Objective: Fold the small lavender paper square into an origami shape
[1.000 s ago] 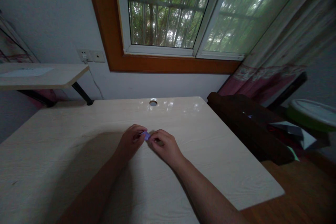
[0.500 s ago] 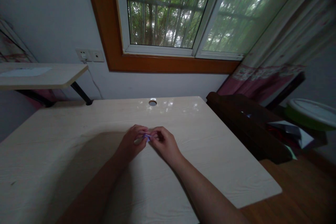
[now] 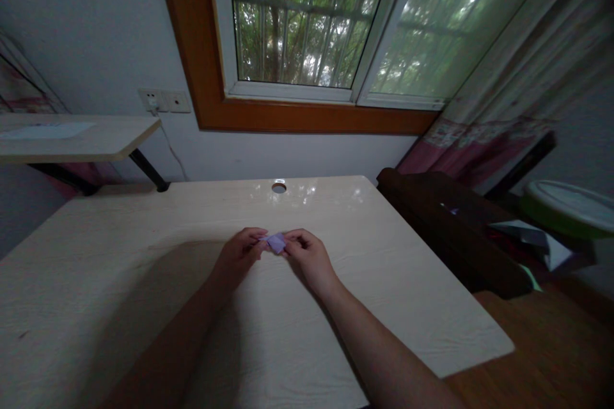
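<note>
Single head cam on this one, sitting above the near side of the desk (image 3: 393, 268) and aimed forward and down. The left hand (image 3: 236, 257) and right hand (image 3: 311, 259) land just below mid-frame, fairly close. It's pretty wide too: window (image 3: 307, 19) up top, shelf (image 3: 96, 137) at the left edge, curtain (image 3: 522, 70) over on the right, floor (image 3: 542, 358) bottom right.

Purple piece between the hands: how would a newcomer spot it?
Find the pale table below the window. Over its middle, the left hand and right hand hold the small piece between them. Its light purple stands out against hands and table.
</note>
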The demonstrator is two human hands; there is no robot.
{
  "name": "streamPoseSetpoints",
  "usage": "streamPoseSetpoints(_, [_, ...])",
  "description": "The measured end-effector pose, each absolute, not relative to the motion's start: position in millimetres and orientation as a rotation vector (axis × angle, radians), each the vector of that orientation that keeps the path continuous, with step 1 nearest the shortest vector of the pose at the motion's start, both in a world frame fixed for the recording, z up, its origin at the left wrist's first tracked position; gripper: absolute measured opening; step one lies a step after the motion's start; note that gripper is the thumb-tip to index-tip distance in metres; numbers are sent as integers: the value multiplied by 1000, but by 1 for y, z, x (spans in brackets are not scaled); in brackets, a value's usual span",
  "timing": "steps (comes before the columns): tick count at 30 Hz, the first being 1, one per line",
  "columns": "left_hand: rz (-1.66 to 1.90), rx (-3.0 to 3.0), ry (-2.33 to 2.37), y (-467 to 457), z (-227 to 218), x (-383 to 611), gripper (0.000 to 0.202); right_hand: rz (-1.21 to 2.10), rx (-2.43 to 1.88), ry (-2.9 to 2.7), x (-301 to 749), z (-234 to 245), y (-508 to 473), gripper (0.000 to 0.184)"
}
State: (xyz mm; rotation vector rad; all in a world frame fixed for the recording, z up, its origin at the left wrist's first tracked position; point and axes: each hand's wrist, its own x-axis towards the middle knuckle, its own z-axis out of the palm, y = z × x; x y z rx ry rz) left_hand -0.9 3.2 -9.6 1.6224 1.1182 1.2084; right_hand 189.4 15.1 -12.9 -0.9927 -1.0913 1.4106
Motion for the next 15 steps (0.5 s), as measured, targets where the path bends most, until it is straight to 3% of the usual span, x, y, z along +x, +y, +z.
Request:
streamPoseSetpoints(10, [1155,1433,1113,2,-4,4,23,1447,-978,-1172,191,-8,14,20])
streamPoseSetpoints(15, [1169,1608,1133,4,-10,2,18,1484,-973,-1159,190,-11,15,24])
